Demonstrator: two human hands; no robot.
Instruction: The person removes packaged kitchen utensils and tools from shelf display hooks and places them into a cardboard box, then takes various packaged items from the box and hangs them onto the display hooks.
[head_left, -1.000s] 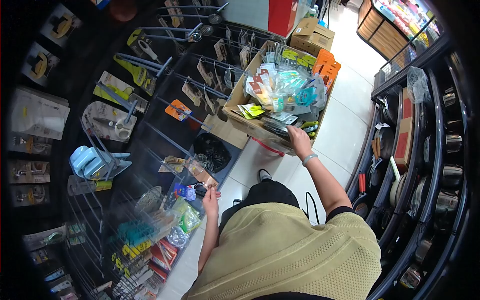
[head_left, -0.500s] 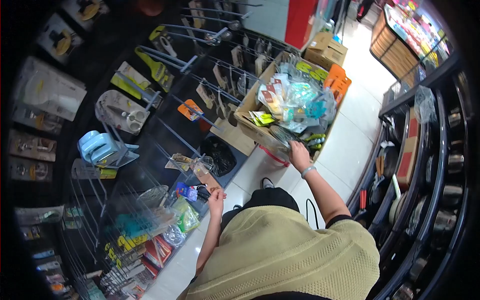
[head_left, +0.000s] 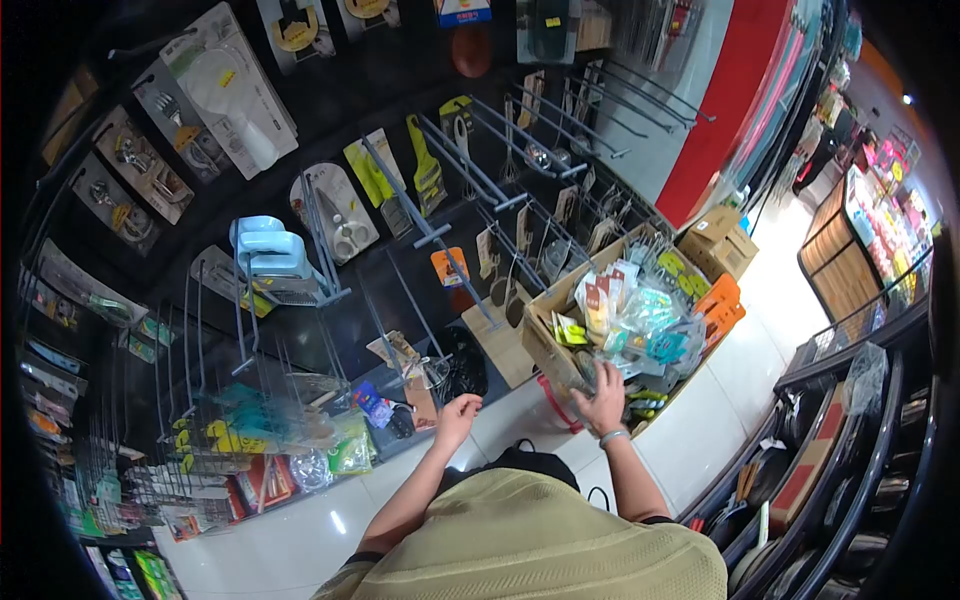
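Place: shop, kitchenware section
Hanging: packaged utensils (head_left: 345, 225) on rows of metal hooks (head_left: 434, 237)
Opposite: black shelves (head_left: 815, 372) holding pans (head_left: 755, 562)
Aisle: tiled floor (head_left: 770, 330), cardboard box (head_left: 548, 348) heaped with packaged goods (head_left: 632, 300)
Far end: wood-sided display stand (head_left: 828, 235) with colourful wares (head_left: 872, 220)

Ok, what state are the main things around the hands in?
Bare right hand: open, fingers spread.
Bare left hand: fingers curled, grip unclear.
Large brown cardboard carton: open, heaped with plastic-wrapped packets.
Black plastic bag: crumpled.
Flat orange card: hanging.
Light-blue plastic items: hanging together.
Pale round wristband: worn, right wrist.
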